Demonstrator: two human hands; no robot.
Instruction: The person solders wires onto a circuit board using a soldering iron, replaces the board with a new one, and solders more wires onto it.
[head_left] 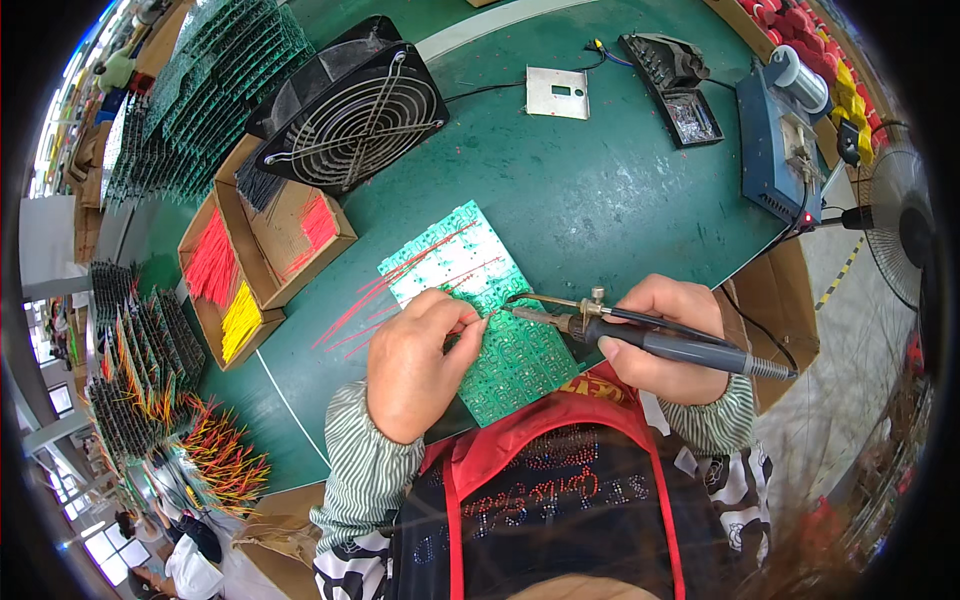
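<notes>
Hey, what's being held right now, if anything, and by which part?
The right grip holds the soldering iron by its dark handle. The left grip seemingly pinches a thin wire at the green board; by which part can't be told.

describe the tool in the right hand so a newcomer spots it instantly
At the green table, find the circuit board beside the left hand. At its right, the right hand grips the soldering iron by a dark grey handle, tip pointing left. A thin curved tube and small knob at its front end set it apart from everything nearby.
</notes>
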